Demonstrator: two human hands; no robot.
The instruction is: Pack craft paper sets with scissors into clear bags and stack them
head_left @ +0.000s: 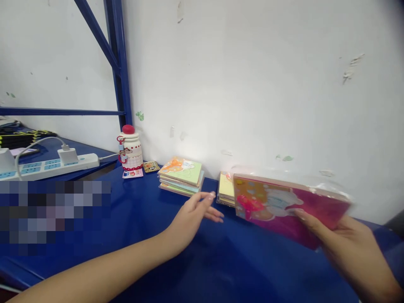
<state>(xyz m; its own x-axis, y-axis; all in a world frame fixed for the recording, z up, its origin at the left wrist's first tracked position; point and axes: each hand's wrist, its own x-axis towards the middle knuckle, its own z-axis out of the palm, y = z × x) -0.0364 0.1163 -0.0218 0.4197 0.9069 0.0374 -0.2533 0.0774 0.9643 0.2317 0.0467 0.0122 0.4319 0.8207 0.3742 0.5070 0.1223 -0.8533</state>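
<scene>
Pink book (292, 206), blue tabletop (202, 269), scuffed white wall (252, 84)

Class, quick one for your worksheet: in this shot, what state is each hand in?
Left hand: open, empty.
Right hand: closed, holding a plastic-wrapped pink picture board.

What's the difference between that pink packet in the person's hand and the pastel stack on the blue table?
The pink packet is tilted in the right hand, while the pastel stack lies flat on the blue table. The packet is one bright pink-and-orange item in clear plastic; the stack is several pale booklets, green on top. The packet also looks wider. Both are flat, rectangular and illustrated.
</scene>
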